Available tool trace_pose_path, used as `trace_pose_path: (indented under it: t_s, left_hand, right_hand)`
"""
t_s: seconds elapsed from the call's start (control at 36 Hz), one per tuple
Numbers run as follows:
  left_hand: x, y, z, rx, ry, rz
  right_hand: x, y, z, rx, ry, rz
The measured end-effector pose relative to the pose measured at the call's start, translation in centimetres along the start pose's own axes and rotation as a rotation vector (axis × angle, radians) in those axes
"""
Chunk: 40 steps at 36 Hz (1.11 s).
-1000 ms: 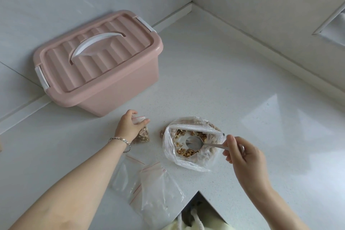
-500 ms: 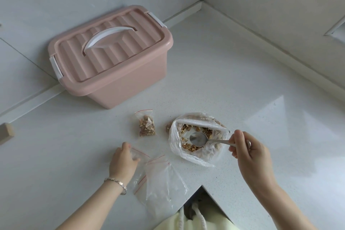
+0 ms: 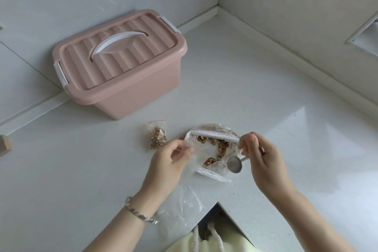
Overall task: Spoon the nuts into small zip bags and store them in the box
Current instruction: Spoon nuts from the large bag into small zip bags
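Two hands hold one empty zip bag (image 3: pixel 201 152) stretched above the open bag of nuts (image 3: pixel 216 145) near the counter's (image 3: pixel 266 92) front notch: left hand (image 3: pixel 169 164) pinching one edge, right hand (image 3: pixel 263 157) pinching the other with the spoon (image 3: pixel 235 164) tucked in its fingers. One filled zip bag (image 3: pixel 157 135) lies just beside it, and the pink box (image 3: pixel 120 61), lid shut, sits at the back edge against the wall.

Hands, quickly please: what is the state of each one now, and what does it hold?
Left hand: fingers pinched shut on the empty zip bag.
Right hand: shut on the spoon, fingers also pinching the same bag's other edge.
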State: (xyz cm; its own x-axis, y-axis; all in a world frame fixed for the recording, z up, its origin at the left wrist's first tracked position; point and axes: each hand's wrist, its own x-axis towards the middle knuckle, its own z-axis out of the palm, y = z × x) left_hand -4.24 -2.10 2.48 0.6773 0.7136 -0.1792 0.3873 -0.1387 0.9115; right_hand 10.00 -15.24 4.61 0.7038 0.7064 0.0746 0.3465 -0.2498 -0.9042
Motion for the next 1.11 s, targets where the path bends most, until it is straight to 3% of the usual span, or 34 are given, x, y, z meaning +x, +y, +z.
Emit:
trace_pose_path:
  t_s: [0.17, 0.31, 0.42, 0.47, 0.53, 0.64, 0.75, 1.11]
  left_hand:
    - [0.5, 2.6, 1.8, -0.104, -0.111, 0.094]
    - [0.8, 3.2, 3.0, -0.124, -0.077, 0.093]
    - [0.4, 2.8, 4.3, 0.173, 0.292, 0.176]
    - [0.2, 3.0, 4.8, 0.221, 0.375, 0.225]
    - [-0.1, 3.5, 5.2, 0.151, 0.263, 0.198]
    - [0.0, 4.5, 5.7, -0.154, -0.024, -0.052]
    - [0.3, 4.7, 5.7, -0.277, -0.031, -0.166]
    - [0.4, 4.5, 4.9, -0.322, -0.09, -0.213]
  right_hand:
    - [0.7, -1.4, 0.3, -0.062, -0.188, 0.105]
    - [0.9, -0.9, 0.2, -0.036, -0.135, 0.217]
    - [0.8, -0.2, 0.4, -0.029, -0.011, 0.251]
    - [0.7, 0.1, 0.4, -0.026, 0.046, 0.26]
    - [0.6, 0.0, 0.4, -0.074, 0.067, 0.234]
    - [0.3, -0.5, 0.4, -0.132, 0.058, 0.155]
    - [-0.2, -0.7, 0.5, -0.197, 0.048, 0.074]
    - [-0.7, -0.5, 0.4, -0.125, 0.005, 0.051]
